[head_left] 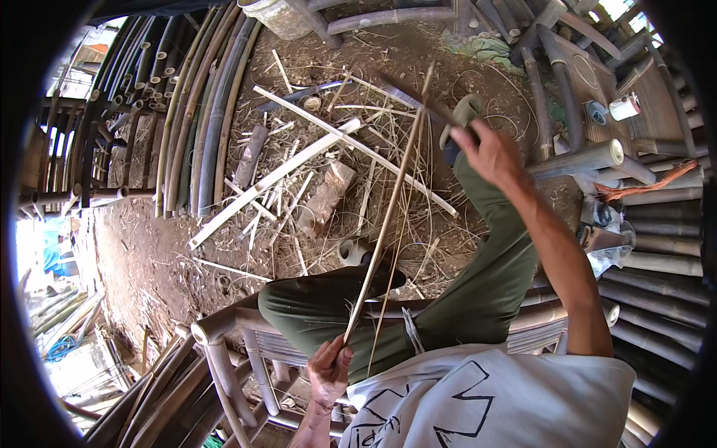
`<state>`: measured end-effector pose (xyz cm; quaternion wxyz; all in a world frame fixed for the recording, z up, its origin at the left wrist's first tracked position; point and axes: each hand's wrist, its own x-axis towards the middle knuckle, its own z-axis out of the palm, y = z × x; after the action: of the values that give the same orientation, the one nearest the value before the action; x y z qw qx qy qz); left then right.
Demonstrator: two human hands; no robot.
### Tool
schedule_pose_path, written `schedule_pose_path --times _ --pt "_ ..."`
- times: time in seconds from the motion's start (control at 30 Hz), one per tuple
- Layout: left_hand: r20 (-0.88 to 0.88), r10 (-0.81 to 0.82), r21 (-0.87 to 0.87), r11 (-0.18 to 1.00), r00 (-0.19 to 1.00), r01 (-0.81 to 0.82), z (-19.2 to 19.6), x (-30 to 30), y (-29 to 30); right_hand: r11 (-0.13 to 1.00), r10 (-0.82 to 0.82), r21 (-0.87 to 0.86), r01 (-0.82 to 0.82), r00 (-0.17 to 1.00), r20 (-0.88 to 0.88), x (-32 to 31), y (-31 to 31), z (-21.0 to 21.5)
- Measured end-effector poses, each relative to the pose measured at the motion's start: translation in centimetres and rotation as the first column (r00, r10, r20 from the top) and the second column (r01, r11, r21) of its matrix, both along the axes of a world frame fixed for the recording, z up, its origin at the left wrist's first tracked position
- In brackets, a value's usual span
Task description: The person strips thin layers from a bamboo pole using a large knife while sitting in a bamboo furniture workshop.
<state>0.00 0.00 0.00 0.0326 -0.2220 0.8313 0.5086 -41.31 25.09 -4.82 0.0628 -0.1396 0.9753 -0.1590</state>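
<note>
My left hand [329, 367] is closed around the near end of a long, thin bamboo strip [393, 201]. The strip slants up and away over my lap. Farther out on the right, my right hand [491, 154] grips a long-bladed knife [409, 95]. Its blade points up and to the left, close to the far end of the strip; I cannot tell whether the two touch. A thinner sliver [389, 291] hangs alongside the strip, down to my lap.
Bamboo offcuts [280, 179], a wood block [326, 200] and shavings litter the dirt floor. Stacked bamboo poles [224, 112] lie at left. A bucket [278, 16] stands at the back. To the right is a bamboo bench [657, 280], with a white cup [624, 107] beyond it.
</note>
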Motion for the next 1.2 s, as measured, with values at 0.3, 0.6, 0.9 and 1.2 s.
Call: schedule_pose_path --times 0.3,0.6,0.9,1.2 --pt "-0.024 0.046 0.086 0.995 0.999 -0.044 -1.0 -0.8 0.5 0.839 0.468 -0.157 -0.52 0.838 -0.28 -0.5 2.4 1.0" --pt "0.017 0.068 0.259 0.963 0.998 -0.07 -2.0 -3.9 -0.2 0.988 -0.057 -0.153 0.013 0.956 -0.288 -5.1 4.8 3.6" --pt "0.18 0.192 0.697 0.667 0.965 -0.262 1.5 -17.1 1.2 0.847 0.311 -0.437 -0.303 0.949 -0.055 12.5 -5.2 2.9" --pt "-0.019 0.193 0.604 0.784 0.981 -0.143 0.2 -15.3 1.3 0.855 0.27 -0.488 -0.175 0.954 0.131 13.1 -7.4 1.6"
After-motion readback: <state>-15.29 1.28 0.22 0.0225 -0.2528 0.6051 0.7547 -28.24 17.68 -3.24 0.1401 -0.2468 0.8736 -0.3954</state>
